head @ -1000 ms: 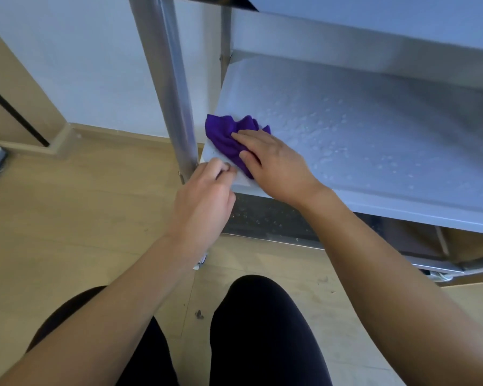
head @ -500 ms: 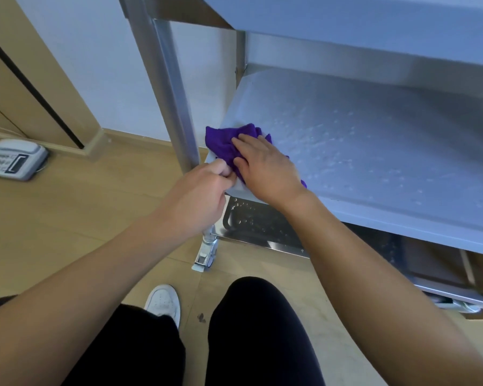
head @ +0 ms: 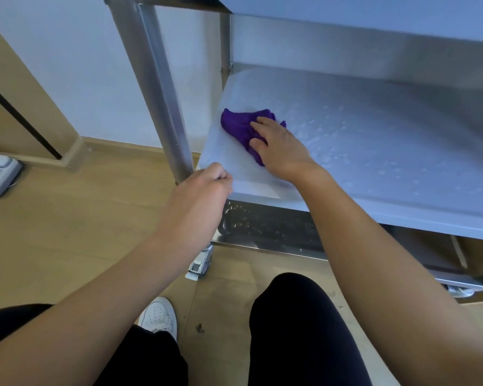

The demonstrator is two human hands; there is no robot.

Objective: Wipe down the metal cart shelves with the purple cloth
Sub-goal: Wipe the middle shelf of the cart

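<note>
At the bottom of the frame, my knees and one white shoe [head: 159, 316] rest on the wooden floor [head: 67, 218]. Above them, at centre, my left hand [head: 198, 196] is curled closed on the near left corner of the middle shelf [head: 374, 151], bracing the cart beside its upright post [head: 156, 87]. Beyond it, my right hand [head: 279, 146] lies flat, fingers extended and open, pressing down on the purple cloth [head: 241, 128]; it pins the cloth and does not pinch it. The cloth sits bunched on the shelf's left end, its long axis running from upper left to lower right of the frame, partly hidden under my palm. I judge it soft, light and limp; it should be held by flat palm pressure over its centre. Water droplets cover the shelf to the right, so that area is likely slippery and unwiped. The lower shelf [head: 262, 227] also shows droplets.
</note>
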